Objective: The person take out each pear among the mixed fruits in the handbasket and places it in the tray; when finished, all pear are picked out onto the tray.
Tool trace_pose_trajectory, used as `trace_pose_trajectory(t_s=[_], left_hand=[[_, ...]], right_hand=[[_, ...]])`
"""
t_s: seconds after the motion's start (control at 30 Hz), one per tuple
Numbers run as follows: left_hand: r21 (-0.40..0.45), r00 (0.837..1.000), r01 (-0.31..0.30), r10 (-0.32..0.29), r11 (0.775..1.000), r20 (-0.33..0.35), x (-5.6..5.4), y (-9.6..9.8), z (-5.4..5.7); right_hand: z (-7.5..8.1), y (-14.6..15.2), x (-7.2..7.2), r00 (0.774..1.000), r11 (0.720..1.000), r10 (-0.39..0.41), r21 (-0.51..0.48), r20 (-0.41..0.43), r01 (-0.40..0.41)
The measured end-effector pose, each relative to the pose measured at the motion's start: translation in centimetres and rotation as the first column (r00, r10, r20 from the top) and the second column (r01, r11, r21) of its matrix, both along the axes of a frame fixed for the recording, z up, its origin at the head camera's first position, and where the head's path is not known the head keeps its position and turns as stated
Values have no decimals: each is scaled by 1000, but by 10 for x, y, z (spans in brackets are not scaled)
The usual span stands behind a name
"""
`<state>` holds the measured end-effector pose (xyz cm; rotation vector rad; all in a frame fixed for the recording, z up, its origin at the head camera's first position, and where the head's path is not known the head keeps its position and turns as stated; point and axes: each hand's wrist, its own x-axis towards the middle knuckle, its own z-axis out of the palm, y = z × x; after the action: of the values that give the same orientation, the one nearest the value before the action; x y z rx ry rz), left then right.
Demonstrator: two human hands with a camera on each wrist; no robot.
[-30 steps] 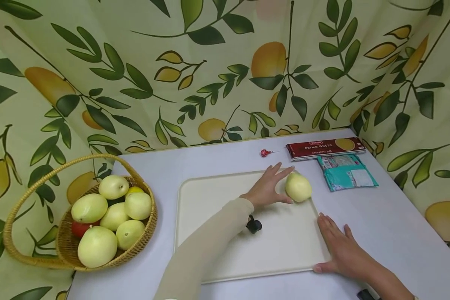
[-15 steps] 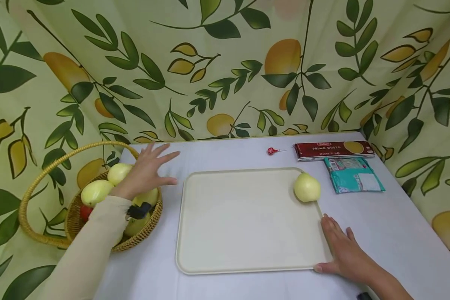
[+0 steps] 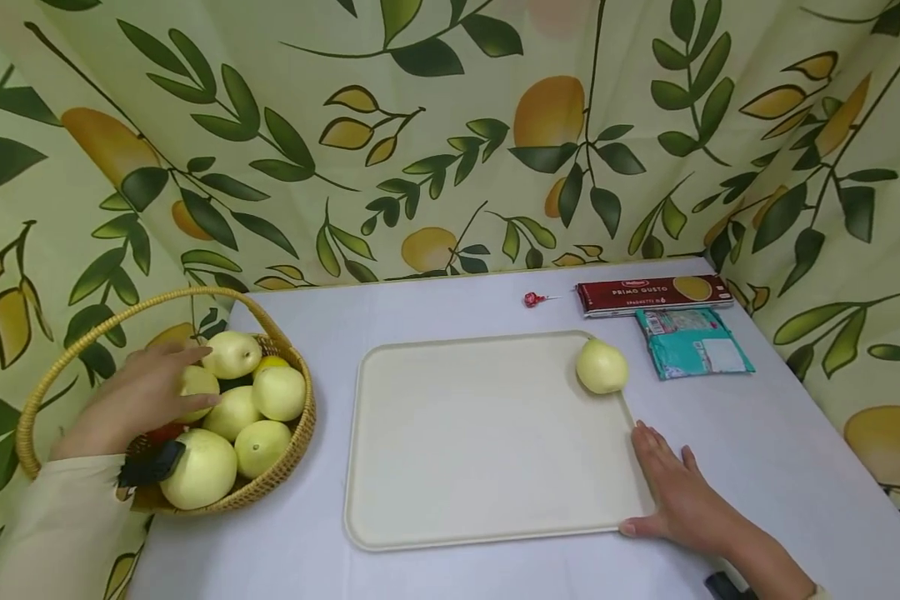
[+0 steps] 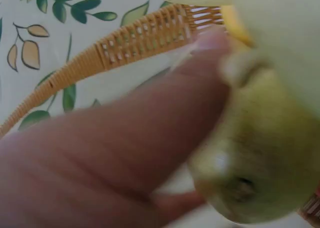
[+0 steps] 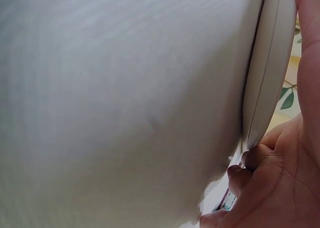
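Note:
My left hand [image 3: 138, 392] reaches into the wicker basket [image 3: 306, 433], its fingers and thumb around a pale green fruit [image 3: 201, 388]. In the left wrist view this fruit [image 4: 250, 158] is smooth, with a small dark blossom end, and the thumb lies along its side. My right hand [image 3: 682, 496] lies at the near right corner of the cream tray [image 3: 487, 442], fingers straight along the edge and thumb at the front. The right wrist view shows the tray's rim [image 5: 270, 62] beside the palm. A round pale fruit with a short stem [image 3: 602, 367] sits at the tray's far right corner.
Several more pale fruits [image 3: 262, 448] fill the basket, with something yellow [image 3: 272, 362] and something red [image 3: 165, 433] among them. The tall handle [image 3: 33, 408] arches at the left. Behind the tray lie a red lollipop [image 3: 532, 299], a spaghetti box [image 3: 648, 296] and a teal packet [image 3: 693, 343].
My left hand let go of the fruit at the tray's far right corner, swung left to the basket and took hold of a pale green fruit there. My right hand stayed at the tray.

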<state>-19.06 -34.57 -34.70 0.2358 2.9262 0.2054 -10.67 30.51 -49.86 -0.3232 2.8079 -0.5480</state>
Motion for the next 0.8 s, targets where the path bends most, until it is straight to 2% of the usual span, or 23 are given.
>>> trace_pose_trajectory(t_s=[0.1,0.17,0.3,0.43,0.6,0.7,0.8], left_hand=[[2,996,-27,26,1000,88,2,-16,-6],[24,993,-32,29,999,117,2,-21,-10],[53,995,-22,17,998,95,-1,-21,-14],[48,996,-35,30,998,90,-2,-21,-11],[59,993,-77,71,995,89,4,-19,-8],[98,995,-92,86,991,57,10,-10,-8],[144,997,-82,81,986,11,16,5,-6]], right_hand=[[0,2,0,1000,1000,-4,3,-3,4],[0,2,2,1000,1000,-5,-5,-5,5],[0,3,3,1000,1000,-16,-10,5,16],[1,2,2,1000,1000,-9,-14,-14,9],[3,0,0,999,1000,12,-17,-39,-13],[4,-1,-1,1000,1000,10,-18,-20,-10],[4,-2,-1,1000,1000,4,-15,-7,-4]])
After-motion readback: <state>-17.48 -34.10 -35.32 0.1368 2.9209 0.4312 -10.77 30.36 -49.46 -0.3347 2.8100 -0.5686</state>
